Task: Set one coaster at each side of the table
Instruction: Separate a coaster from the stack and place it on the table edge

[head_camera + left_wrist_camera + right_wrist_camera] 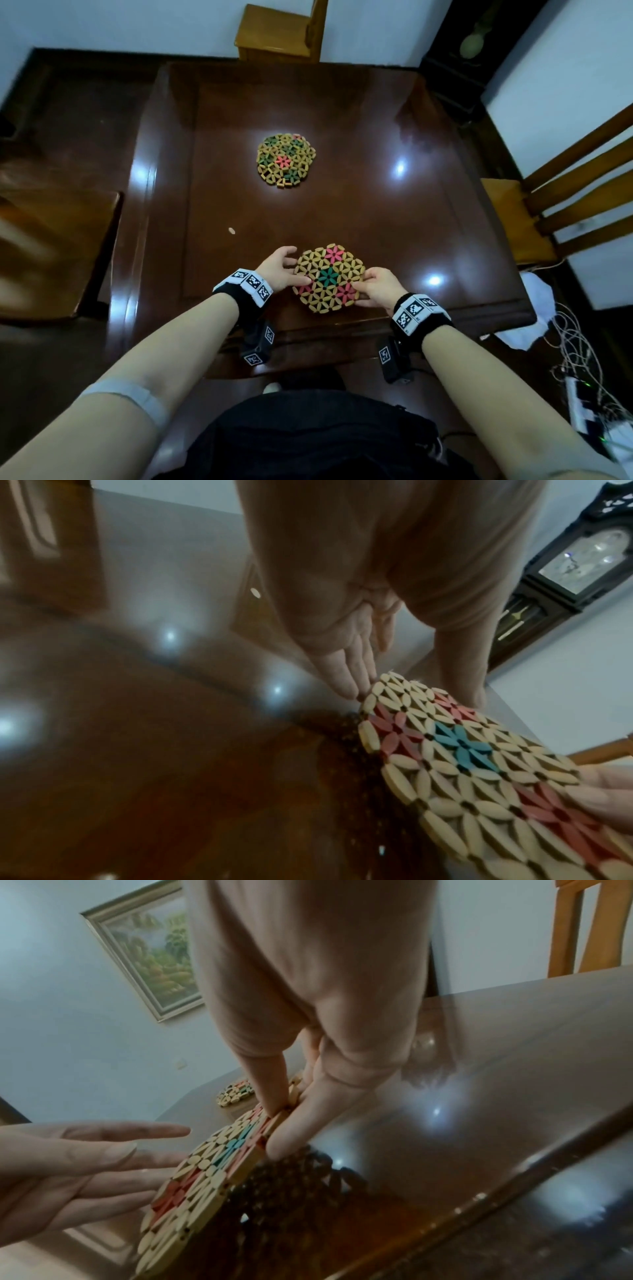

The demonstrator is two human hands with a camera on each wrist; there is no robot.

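Note:
A round bamboo coaster [329, 274] with pink and green flowers sits tilted just above the dark table [394, 212], near its front edge. My right hand [363, 287] pinches its right rim, thumb on top and fingers beneath, as the right wrist view shows [284, 1118]. My left hand [298, 270] has straight fingers [352, 680] touching the coaster's [479, 772] left rim. In the right wrist view that left hand [103, 1156] lies spread beside the coaster [205, 1167]. A stack of matching coasters [286, 161] lies at the table's middle.
A small loose bamboo piece [232, 230] lies left of centre. Wooden chairs stand at the far side [281, 34], the right [548, 205] and the left [51, 240]. A white cloth [534, 308], cables and a power strip [582, 401] lie on the floor at right.

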